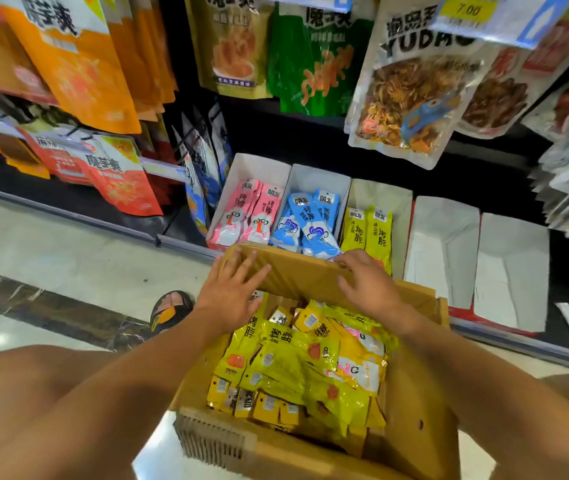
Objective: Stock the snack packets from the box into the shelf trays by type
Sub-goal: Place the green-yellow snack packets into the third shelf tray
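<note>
Both hands rest on the far flap [298, 271] of the cardboard box [418, 417] at lower centre: the left hand [233, 292] lies flat with fingers spread wide, and the right hand [368, 282] has nearly straight fingers reaching the flap's edge. Yellow packets [297, 362] fill the box. Just above it, the shelf trays [317, 176] hold pink, blue and yellow packets.

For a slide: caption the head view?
Left hand and right hand rest on the brown cardboard box flap, yellow snack packets inside, white shelf trays beyond.

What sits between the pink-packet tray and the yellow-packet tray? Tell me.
In the head view, a white tray holding blue packets stands between the pink-packet tray and the yellow-packet tray, all three side by side.
</note>
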The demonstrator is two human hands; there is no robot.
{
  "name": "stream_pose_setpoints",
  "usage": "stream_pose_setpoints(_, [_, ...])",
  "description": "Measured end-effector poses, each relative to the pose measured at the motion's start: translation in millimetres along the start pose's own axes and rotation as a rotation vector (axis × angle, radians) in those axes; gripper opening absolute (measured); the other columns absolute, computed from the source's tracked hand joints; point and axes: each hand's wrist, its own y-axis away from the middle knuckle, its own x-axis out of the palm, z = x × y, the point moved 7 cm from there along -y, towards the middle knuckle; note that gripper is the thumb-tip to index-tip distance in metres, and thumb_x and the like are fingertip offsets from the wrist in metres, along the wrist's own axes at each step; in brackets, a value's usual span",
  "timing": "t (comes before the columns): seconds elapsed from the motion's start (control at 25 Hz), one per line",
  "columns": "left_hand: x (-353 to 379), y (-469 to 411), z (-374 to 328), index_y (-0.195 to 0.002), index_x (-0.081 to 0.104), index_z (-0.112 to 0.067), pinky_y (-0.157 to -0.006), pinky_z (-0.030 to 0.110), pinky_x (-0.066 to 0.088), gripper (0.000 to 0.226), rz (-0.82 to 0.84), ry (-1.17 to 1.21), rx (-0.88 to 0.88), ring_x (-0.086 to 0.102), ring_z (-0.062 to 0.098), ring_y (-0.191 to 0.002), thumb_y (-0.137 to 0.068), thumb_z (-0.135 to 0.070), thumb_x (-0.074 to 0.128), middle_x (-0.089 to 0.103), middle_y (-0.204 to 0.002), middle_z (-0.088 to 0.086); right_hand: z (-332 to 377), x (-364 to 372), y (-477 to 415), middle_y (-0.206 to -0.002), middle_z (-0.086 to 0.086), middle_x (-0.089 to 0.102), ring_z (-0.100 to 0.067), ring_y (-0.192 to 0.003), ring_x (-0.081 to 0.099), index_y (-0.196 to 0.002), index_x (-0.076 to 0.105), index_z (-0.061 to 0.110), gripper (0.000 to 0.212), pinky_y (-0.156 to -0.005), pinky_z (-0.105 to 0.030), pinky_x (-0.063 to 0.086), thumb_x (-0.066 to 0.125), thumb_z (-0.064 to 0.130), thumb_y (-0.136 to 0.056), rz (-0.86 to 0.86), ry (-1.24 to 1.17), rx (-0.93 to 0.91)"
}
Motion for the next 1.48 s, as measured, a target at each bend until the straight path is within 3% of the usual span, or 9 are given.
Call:
stream_pose_setpoints(0.16, [30, 53, 28, -0.159, -0.017, -0.041, -0.125, 0.058, 0.002, 0.07, 0.087, -0.017, -0.066, -0.016, 0.033, -0.157, -0.103, -0.062, 0.021, -0.028, -0.167, 0.004, 19, 73, 38, -0.131, 0.003, 0.051, -0.021, -0.114, 0.058, -0.133, 0.053, 0.029, 0.043, -0.085, -0.035, 0.051, 0.062, 0.031, -0.091, 0.217, -0.018, 0.051])
stream_pose_setpoints(0.48, [59, 68, 27, -0.163, 0.007, -0.033, -0.124, 0.052, 0.023, 0.079, -0.013, 0.222, -0.093, 0.007, 0.036, -0.157, -0.098, -0.057, 0.045, -0.017, -0.171, 0.002, 9, 215, 108, -0.148, -0.014, 0.042, -0.032, -0.13, 0.05, -0.146, 0.043, 0.016, 0.068, -0.101, -0.041, 0.048, 0.068, 0.022, -0.083, 0.73, 0.13, 0.119])
stream_pose_setpoints(0.56, [62, 67, 27, -0.163, 0.009, -0.033, -0.123, 0.05, 0.023, 0.08, -0.038, 0.249, -0.089, 0.007, 0.035, -0.157, -0.098, -0.055, 0.049, -0.016, -0.171, -0.001, 5, 228, 113, -0.146, -0.017, 0.046, -0.032, -0.125, 0.054, -0.142, 0.045, 0.013, 0.065, -0.099, -0.042, 0.05, 0.069, 0.024, -0.083, 0.739, 0.135, 0.134])
stream_pose_setpoints(0.72, [63, 67, 28, -0.163, 0.011, -0.033, -0.124, 0.052, 0.026, 0.077, -0.058, 0.263, -0.077, 0.008, 0.035, -0.157, -0.098, -0.052, 0.05, -0.017, -0.171, -0.001, 8, 236, 124, -0.118, -0.007, 0.062, -0.026, -0.107, 0.06, -0.13, 0.049, 0.017, 0.057, -0.082, -0.036, 0.054, 0.073, 0.039, -0.083, 0.77, 0.18, 0.146])
stream_pose_setpoints(0.92, [67, 66, 28, -0.163, 0.004, -0.033, -0.123, 0.054, 0.026, 0.08, -0.046, 0.233, -0.086, 0.009, 0.035, -0.157, -0.098, -0.054, 0.045, -0.019, -0.17, 0.001, 19, 224, 121, -0.108, -0.004, 0.063, -0.025, -0.099, 0.063, -0.127, 0.046, 0.017, 0.051, -0.066, -0.03, 0.047, 0.068, 0.03, -0.083, 0.734, 0.317, 0.096])
stream_pose_setpoints(1.16, [65, 66, 28, -0.163, 0.003, -0.032, -0.124, 0.055, 0.024, 0.08, -0.021, 0.197, -0.101, 0.008, 0.037, -0.157, -0.096, -0.064, 0.032, -0.019, -0.17, 0.002, 23, 201, 119, -0.112, -0.009, 0.068, -0.031, -0.102, 0.066, -0.123, 0.054, 0.015, 0.032, -0.073, -0.035, 0.048, 0.045, 0.026, -0.094, 0.67, 0.416, 0.141])
stream_pose_setpoints(1.28, [61, 68, 27, -0.164, 0.001, -0.032, -0.125, 0.055, 0.019, 0.081, 0.012, 0.205, -0.114, 0.005, 0.039, -0.157, -0.095, -0.068, 0.023, -0.019, -0.17, 0.002, 14, 183, 113, -0.119, -0.011, 0.068, -0.033, -0.106, 0.066, -0.136, 0.052, 0.021, 0.042, -0.08, -0.036, 0.052, 0.045, 0.02, -0.094, 0.597, 0.243, 0.278])
stream_pose_setpoints(1.36, [58, 68, 27, -0.163, -0.004, -0.034, -0.126, 0.057, 0.013, 0.081, 0.044, 0.221, -0.131, -0.001, 0.037, -0.157, -0.095, -0.07, 0.02, -0.021, -0.17, 0.0, 12, 172, 109, -0.117, -0.013, 0.07, -0.028, -0.092, 0.068, -0.138, 0.055, 0.02, 0.046, -0.076, -0.03, 0.052, 0.047, 0.016, -0.093, 0.528, -0.001, 0.391])
stream_pose_setpoints(1.48, [49, 66, 22, -0.162, -0.009, -0.036, -0.126, 0.057, -0.001, 0.08, 0.08, 0.232, -0.163, -0.013, 0.029, -0.157, -0.093, -0.072, 0.013, -0.023, -0.169, 0.0, 20, 152, 99, -0.088, -0.006, 0.066, -0.021, -0.071, 0.056, -0.101, 0.068, 0.013, 0.023, -0.059, -0.027, 0.039, 0.049, 0.005, -0.092, 0.451, -0.282, 0.478])
